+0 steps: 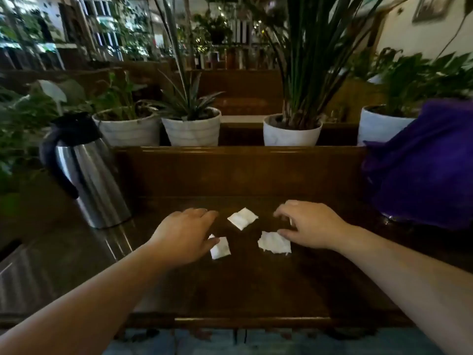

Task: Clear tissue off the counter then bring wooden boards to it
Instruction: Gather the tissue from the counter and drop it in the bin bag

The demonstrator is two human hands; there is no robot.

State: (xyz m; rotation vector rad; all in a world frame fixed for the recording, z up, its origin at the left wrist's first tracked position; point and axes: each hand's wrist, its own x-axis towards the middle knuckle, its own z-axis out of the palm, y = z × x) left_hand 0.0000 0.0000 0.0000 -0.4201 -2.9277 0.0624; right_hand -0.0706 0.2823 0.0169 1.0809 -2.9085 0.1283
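Three white tissue pieces lie on the dark wooden counter (pixel 243 283). The far tissue (pixel 242 218) sits between my hands. A second tissue (pixel 220 248) lies under the thumb of my left hand (pixel 184 234), which hovers over it with fingers spread and partly hides it. The crumpled third tissue (pixel 274 242) lies just left of my right hand (pixel 310 224), whose thumb touches its edge while the fingers curl apart above the counter. Neither hand holds anything. No wooden boards are in view.
A steel thermos jug (pixel 89 175) with a black handle stands at the left. A purple cloth bundle (pixel 425 165) sits at the right. Several potted plants (pixel 191 129) line a raised ledge behind the counter. A metal surface (pixel 30 275) adjoins at the left.
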